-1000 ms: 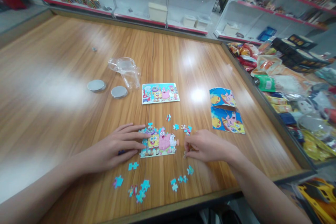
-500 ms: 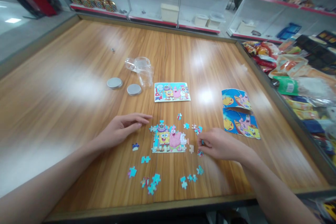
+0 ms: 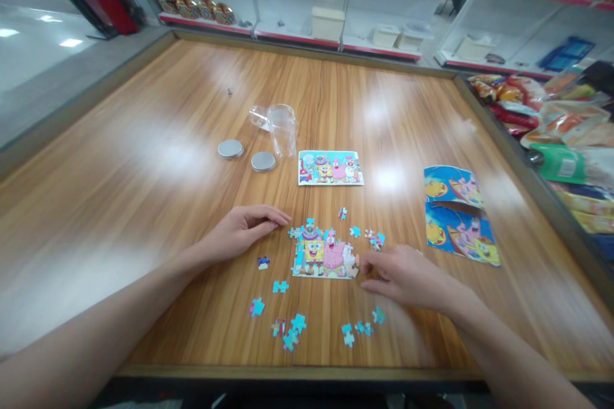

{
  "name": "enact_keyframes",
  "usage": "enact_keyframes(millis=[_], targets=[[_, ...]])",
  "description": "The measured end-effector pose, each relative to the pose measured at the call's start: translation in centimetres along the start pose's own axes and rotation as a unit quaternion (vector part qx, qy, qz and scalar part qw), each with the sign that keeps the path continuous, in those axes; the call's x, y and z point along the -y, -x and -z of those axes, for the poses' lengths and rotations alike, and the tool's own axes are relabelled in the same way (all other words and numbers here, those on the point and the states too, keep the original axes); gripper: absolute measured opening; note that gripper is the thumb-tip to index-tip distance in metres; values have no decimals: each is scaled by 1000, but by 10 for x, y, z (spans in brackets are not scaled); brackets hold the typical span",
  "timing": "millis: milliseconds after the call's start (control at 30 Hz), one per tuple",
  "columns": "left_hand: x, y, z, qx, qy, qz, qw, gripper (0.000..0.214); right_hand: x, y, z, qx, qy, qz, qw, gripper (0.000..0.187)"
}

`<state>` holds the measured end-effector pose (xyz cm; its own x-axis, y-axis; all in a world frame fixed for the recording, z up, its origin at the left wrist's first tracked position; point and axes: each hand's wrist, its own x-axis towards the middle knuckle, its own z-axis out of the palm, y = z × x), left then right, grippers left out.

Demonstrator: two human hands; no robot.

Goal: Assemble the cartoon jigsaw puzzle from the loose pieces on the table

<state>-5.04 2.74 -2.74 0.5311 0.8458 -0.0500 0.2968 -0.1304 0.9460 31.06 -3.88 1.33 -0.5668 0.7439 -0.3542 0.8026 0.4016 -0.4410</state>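
A partly built cartoon jigsaw lies near the front of the wooden table. My left hand rests flat just left of it, fingers stretched toward its upper left corner, holding nothing. My right hand sits at the puzzle's right edge with thumb and fingers pinched on a puzzle piece pressed against that edge. Loose pieces lie scattered in front of the puzzle, and a few more lie above its right side.
A reference picture card lies behind the puzzle. Two clear plastic jars and two metal lids stand further left. Two blue cartoon cards lie to the right. Snack bags pile beyond the right edge; shelves line the back.
My left hand has drawn back off the puzzle's left side. My right hand picked up a piece at the right and brought it to the puzzle's right edge. The camera turned left.
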Motion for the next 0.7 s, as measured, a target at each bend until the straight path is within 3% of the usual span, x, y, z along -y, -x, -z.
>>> enact_keyframes(millis=[100, 300, 533, 700], targets=[[1, 0, 0, 4, -2, -2, 1000, 20, 0, -1, 1, -11, 6, 2, 1000, 10], [4, 0, 1, 9, -11, -6, 1000, 21, 7, -3, -1, -41, 25, -5, 999, 34], [11, 4, 6, 20, -44, 16, 999, 23, 12, -7, -7, -73, 45, 22, 996, 13], [15, 6, 11, 28, -77, 67, 994, 26, 12, -9, -10, -78, 42, 60, 994, 11]])
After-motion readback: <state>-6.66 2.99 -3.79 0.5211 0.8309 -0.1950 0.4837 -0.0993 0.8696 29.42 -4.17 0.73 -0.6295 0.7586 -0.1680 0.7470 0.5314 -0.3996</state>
